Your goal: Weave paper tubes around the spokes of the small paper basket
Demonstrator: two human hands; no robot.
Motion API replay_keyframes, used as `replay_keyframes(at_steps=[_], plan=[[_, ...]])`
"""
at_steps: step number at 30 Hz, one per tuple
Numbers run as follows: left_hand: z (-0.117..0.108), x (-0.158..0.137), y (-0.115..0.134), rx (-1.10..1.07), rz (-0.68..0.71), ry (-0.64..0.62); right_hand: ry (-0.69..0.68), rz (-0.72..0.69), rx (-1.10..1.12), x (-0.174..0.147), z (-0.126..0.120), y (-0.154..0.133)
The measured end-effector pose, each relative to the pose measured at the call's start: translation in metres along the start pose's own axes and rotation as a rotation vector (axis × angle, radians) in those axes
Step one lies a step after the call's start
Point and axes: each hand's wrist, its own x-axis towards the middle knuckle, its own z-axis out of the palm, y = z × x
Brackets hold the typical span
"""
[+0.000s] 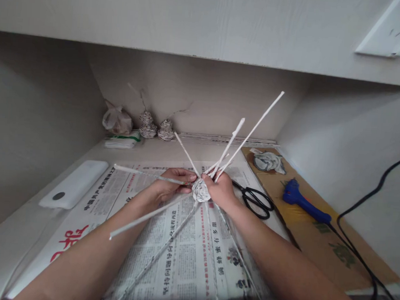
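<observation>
A small round base woven from rolled newspaper (201, 191) is held between my two hands, above a spread newspaper (180, 240). Long thin paper sticks (256, 126) radiate from it in several directions, some towards me and some away. My left hand (173, 182) pinches its left edge, fingers closed. On the opposite edge my right hand (220, 188) grips the weave and the bases of a few sticks. Black-handled scissors (258, 202) lie just right of my right hand, their blades partly hidden behind it.
Right, a blue glue gun (306, 201) with a black cable rests on cardboard (344, 242), near a crumpled grey-white bundle (269, 162). Left lies a white power bank-like device (74, 184). At the back stand woven paper gourds (148, 126), a plastic bag (117, 120) and paper sticks (228, 139). A shelf edge (208, 27) overhangs.
</observation>
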Motion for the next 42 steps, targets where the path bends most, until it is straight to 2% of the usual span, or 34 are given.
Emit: replay_keyframes(at_steps=[5,9,15,18,23,25,27,30,33,42], plan=[[0.009,-0.004,-0.002,0.053,0.062,0.046,-0.051,0.005,-0.015,-0.006,0.002,-0.004],[0.015,-0.004,-0.006,0.041,0.132,0.087,-0.029,-0.024,-0.003,-0.006,0.005,-0.001],[0.02,-0.008,-0.004,0.014,0.087,0.108,-0.015,-0.009,-0.047,-0.005,0.004,-0.001],[0.02,-0.009,-0.003,0.047,0.088,0.113,-0.01,-0.008,-0.051,-0.005,0.003,-0.002],[0.013,-0.003,-0.006,0.169,0.121,0.051,-0.028,-0.006,0.034,-0.004,0.006,0.001],[0.011,-0.002,-0.007,0.193,0.144,0.072,-0.033,0.001,0.084,-0.003,0.007,0.002],[0.011,-0.001,-0.006,0.165,0.157,0.155,-0.066,0.036,0.151,-0.003,0.006,0.001],[0.013,-0.002,-0.003,0.085,0.155,0.285,-0.148,0.184,0.222,-0.003,0.004,-0.002],[0.013,-0.004,0.001,0.045,0.121,0.277,-0.163,0.275,0.227,-0.004,0.001,-0.005],[0.013,-0.006,0.005,0.054,0.073,0.24,-0.152,0.16,0.257,0.0,0.004,0.003]])
